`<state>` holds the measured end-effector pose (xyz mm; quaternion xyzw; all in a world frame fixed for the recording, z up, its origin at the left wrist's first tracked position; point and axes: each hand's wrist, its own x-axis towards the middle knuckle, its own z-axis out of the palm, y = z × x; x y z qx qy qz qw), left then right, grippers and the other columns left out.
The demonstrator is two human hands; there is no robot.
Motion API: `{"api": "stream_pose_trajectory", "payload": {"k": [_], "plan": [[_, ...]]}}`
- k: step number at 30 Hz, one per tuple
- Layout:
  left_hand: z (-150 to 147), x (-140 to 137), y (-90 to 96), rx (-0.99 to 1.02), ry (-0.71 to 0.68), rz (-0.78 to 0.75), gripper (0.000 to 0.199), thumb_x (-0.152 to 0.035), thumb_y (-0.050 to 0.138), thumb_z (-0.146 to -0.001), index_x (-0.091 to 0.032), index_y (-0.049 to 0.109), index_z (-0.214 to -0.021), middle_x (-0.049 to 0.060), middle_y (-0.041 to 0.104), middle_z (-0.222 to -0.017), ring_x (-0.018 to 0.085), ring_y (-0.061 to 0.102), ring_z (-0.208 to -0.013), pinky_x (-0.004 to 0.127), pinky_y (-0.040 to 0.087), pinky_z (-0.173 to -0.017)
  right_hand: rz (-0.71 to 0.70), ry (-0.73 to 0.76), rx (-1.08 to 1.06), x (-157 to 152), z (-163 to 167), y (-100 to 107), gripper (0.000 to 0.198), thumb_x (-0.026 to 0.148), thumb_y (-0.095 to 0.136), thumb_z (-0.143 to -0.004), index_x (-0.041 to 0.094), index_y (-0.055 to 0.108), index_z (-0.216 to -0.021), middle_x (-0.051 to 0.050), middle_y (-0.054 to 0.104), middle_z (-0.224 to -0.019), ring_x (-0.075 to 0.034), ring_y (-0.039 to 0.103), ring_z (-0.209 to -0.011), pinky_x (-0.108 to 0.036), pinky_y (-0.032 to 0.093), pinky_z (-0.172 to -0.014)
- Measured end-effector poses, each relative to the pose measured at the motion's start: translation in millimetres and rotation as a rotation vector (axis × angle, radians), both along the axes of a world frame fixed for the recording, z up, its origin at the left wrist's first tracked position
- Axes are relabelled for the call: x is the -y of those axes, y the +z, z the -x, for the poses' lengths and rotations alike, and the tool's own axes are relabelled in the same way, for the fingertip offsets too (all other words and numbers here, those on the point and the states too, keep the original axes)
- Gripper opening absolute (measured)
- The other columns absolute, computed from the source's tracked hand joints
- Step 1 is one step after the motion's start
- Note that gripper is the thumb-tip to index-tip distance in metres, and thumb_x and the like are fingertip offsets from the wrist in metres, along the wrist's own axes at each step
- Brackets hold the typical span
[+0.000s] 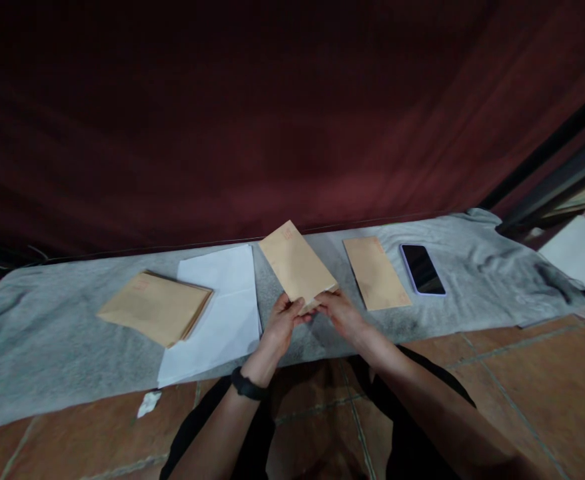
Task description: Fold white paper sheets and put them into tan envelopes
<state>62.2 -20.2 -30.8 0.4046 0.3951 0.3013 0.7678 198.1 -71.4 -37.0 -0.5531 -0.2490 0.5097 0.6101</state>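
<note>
A tan paper envelope [300, 260] with a red mark at its far corner is held at its near end by both hands. My left hand [282, 325] grips the lower left edge, thumb on top. My right hand [340, 310] closes on the right side of the same end, by what looks like the flap. Another tan envelope [377, 273] lies flat to the right. A stack of tan envelopes [155, 307] sits to the left, partly over white paper sheets [217, 307].
A phone [422, 269] in a purple case lies right of the single envelope. Grey cloth [482, 273] covers the narrow surface. Behind it hangs a dark red curtain [272, 133]. A crumpled white scrap [149, 403] is on the tiled floor [547, 393].
</note>
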Motion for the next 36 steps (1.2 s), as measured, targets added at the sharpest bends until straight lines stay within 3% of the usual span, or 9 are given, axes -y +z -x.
{"api": "stream_pose_trajectory", "payload": {"k": [5, 12, 15, 18, 20, 23, 25, 28, 36], "plan": [[6.8, -9.1, -3.5, -0.042, -0.049, -0.023, 0.049, -0.037, 0.085, -0.066, -0.013, 0.064, -0.103, 0.003, 0.072, -0.077, 0.012, 0.064, -0.058, 0.023, 0.049, -0.055, 0.039, -0.037, -0.041, 9.1, -8.8, 8.0, 0.029, 0.036, 0.072, -0.061, 0.021, 0.068, -0.086, -0.002, 0.074, -0.08, -0.02, 0.069, -0.071, -0.031, 0.058, -0.066], [20.9, -19.5, -8.5, -0.198, -0.126, -0.082, 0.044, -0.041, 0.083, -0.065, -0.017, 0.058, -0.092, -0.002, 0.065, -0.064, 0.01, 0.057, -0.048, 0.019, 0.039, -0.046, 0.177, -0.06, -0.041, 16.9, -30.1, -4.1, 0.027, 0.029, 0.075, -0.065, 0.021, 0.066, -0.089, -0.002, 0.071, -0.081, -0.017, 0.068, -0.065, -0.029, 0.057, -0.059], [24.3, -21.0, -11.8, -0.255, -0.17, -0.121, 0.039, -0.039, 0.079, -0.07, -0.018, 0.054, -0.091, -0.005, 0.062, -0.06, 0.008, 0.053, -0.043, 0.018, 0.036, -0.042, 0.189, -0.029, 0.168, 14.4, -37.8, -13.5, 0.024, 0.032, 0.07, -0.072, 0.021, 0.066, -0.094, 0.0, 0.068, -0.075, -0.017, 0.066, -0.063, -0.028, 0.054, -0.056], [25.0, -22.8, -15.2, -0.335, -0.198, -0.153, 0.035, -0.036, 0.076, -0.073, -0.02, 0.049, -0.089, -0.007, 0.059, -0.056, 0.007, 0.049, -0.037, 0.016, 0.031, -0.038, 0.16, 0.008, 0.661, 14.5, -40.2, -21.2, 0.023, 0.03, 0.062, -0.082, 0.022, 0.066, -0.102, 0.0, 0.066, -0.072, -0.019, 0.065, -0.067, -0.03, 0.053, -0.064], [24.6, -24.4, -17.2, -0.377, -0.203, -0.181, 0.031, -0.032, 0.073, -0.075, -0.021, 0.048, -0.089, -0.009, 0.057, -0.054, 0.006, 0.047, -0.034, 0.015, 0.029, -0.035, 0.146, 0.01, 0.894, 16.5, -39.5, -23.2, 0.028, 0.028, 0.058, -0.086, 0.022, 0.065, -0.112, -0.003, 0.069, -0.082, -0.022, 0.066, -0.078, -0.035, 0.053, -0.076], [23.7, -26.6, -19.4, -0.406, -0.18, -0.225, 0.028, -0.025, 0.071, -0.077, -0.022, 0.046, -0.09, -0.012, 0.053, -0.05, 0.005, 0.043, -0.031, 0.014, 0.028, -0.033, 0.08, 0.029, 1.071, 17.8, -36.2, -21.6, 0.037, 0.027, 0.055, -0.091, 0.021, 0.061, -0.127, -0.011, 0.07, -0.109, -0.027, 0.065, -0.104, -0.043, 0.051, -0.095], [23.2, -27.1, -19.7, -0.42, -0.169, -0.238, 0.029, -0.021, 0.071, -0.077, -0.022, 0.045, -0.09, -0.013, 0.051, -0.049, 0.005, 0.041, -0.03, 0.013, 0.029, -0.033, -0.013, 0.092, 1.192, 15.4, -32.8, -20.1, 0.042, 0.026, 0.049, -0.095, 0.02, 0.056, -0.136, -0.014, 0.064, -0.13, -0.028, 0.058, -0.122, -0.045, 0.046, -0.106], [22.6, -25.9, -18.6, -0.491, -0.192, -0.256, 0.028, -0.018, 0.068, -0.081, -0.022, 0.044, -0.093, -0.013, 0.05, -0.048, 0.006, 0.042, -0.029, 0.014, 0.03, -0.032, -0.122, 0.224, 1.301, 9.9, -25.6, -21.6, 0.048, 0.027, 0.043, -0.1, 0.022, 0.048, -0.148, -0.011, 0.047, -0.155, -0.025, 0.043, -0.142, -0.045, 0.036, -0.118], [22.7, -19.8, -16.7, -0.614, -0.278, -0.25, 0.031, -0.025, 0.067, -0.089, -0.021, 0.041, -0.107, -0.012, 0.051, -0.051, 0.011, 0.051, -0.035, 0.018, 0.039, -0.036, -0.1, 0.374, 1.602, 11.8, -18.5, -34.1, 0.054, 0.037, 0.037, -0.105, 0.021, 0.035, -0.157, -0.009, 0.028, -0.166, -0.024, 0.028, -0.152, -0.047, 0.027, -0.124]]}}
